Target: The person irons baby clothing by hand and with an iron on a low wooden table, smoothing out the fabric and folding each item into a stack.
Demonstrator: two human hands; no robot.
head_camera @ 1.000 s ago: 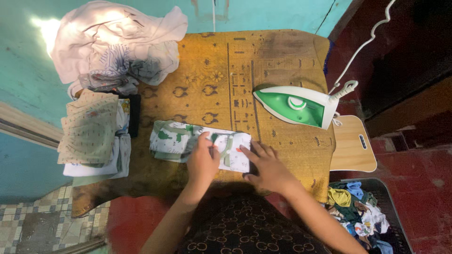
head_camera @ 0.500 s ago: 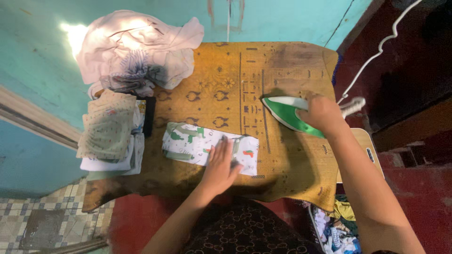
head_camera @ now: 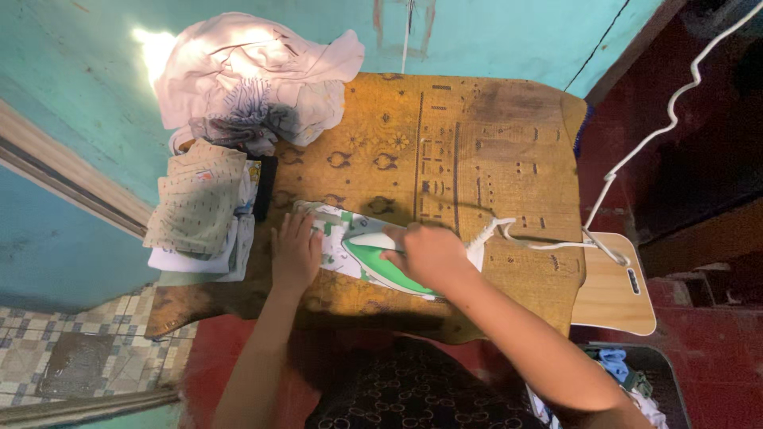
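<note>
While left fingers [head_camera: 296, 253] press the cloth [head_camera: 338, 238] flat, right fingers [head_camera: 425, 253] grip the iron [head_camera: 381, 266]

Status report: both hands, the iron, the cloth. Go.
Right hand grips green iron, flat on the printed cloth. Left hand pins cloth's left end. White cord trails right, off the cloth.

One iron, one garment under it, two hands

By the iron [head_camera: 381, 266]: one printed garment [head_camera: 338, 238], two hands, one folded stack [head_camera: 203, 218], one crumpled heap [head_camera: 254, 79], one wooden board [head_camera: 616, 290].

Iron [head_camera: 381, 266] on cloth [head_camera: 334, 238], stack [head_camera: 203, 210] left
</note>
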